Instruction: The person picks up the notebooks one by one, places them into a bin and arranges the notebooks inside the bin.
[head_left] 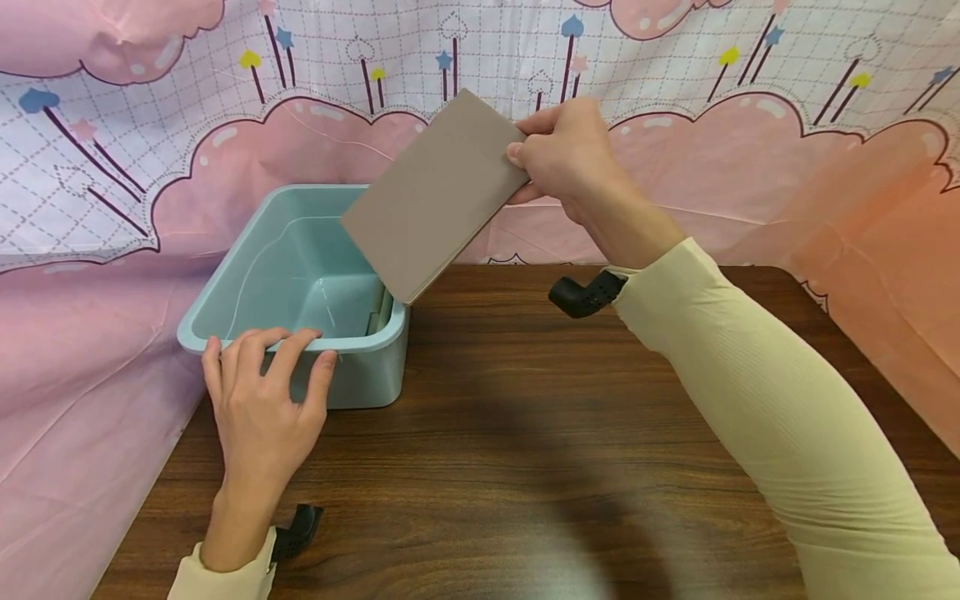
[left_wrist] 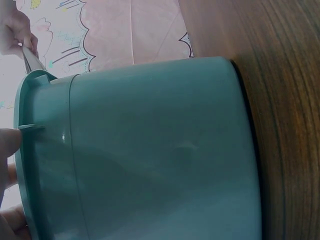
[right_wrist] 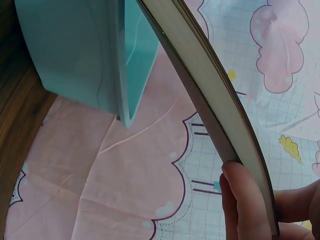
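Note:
My right hand (head_left: 566,158) pinches a notebook (head_left: 438,196) with a plain taupe cover by its upper right edge, thumb on the near cover. In the right wrist view the thick cream page block of the notebook (right_wrist: 207,85) shows between its covers. The notebook is tilted, its lower corner over the right rim of a light blue plastic bin (head_left: 367,371). My left hand (head_left: 266,400) grips the near rim of the bin, fingers hooked over the edge and thumb outside. Against the bin's inner right wall stands a pale, flat item (head_left: 381,312), mostly hidden.
The bin stands at the left back of a dark wood table (head_left: 525,467). A pink and white patterned cloth (head_left: 697,175) hangs behind and along both sides. Black curved mounts (head_left: 577,297) sit at both wrists.

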